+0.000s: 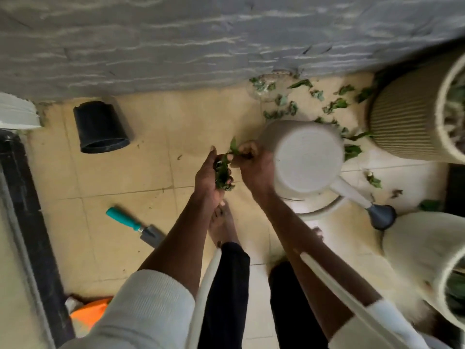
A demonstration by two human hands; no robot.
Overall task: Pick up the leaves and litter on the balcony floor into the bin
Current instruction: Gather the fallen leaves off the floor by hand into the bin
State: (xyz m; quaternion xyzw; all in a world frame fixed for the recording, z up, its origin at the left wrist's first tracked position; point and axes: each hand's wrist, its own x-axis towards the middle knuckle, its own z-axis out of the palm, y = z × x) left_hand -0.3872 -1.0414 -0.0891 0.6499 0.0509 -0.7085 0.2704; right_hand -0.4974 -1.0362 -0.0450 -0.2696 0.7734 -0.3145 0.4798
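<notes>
2 hands: left hand (210, 176) cups crumpled leaves (222, 175); right hand (251, 163) pinches 1.

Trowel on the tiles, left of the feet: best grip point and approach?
Grip the teal handle of the trowel, coming from above. It lies flat on the tile floor, handle pointing up-left and fully exposed, while the grey blade end runs under the left forearm.

Pale beige tiles (113, 172) covered the balcony floor, meeting a grey, rough-textured wall (176, 39) along the far side. A dark door track (22, 197) ran down the left edge. Two ribbed cream planters (402, 122) stood at the right, one far, one near. Soft daylight fell evenly, brightest on the right-hand tiles.
</notes>
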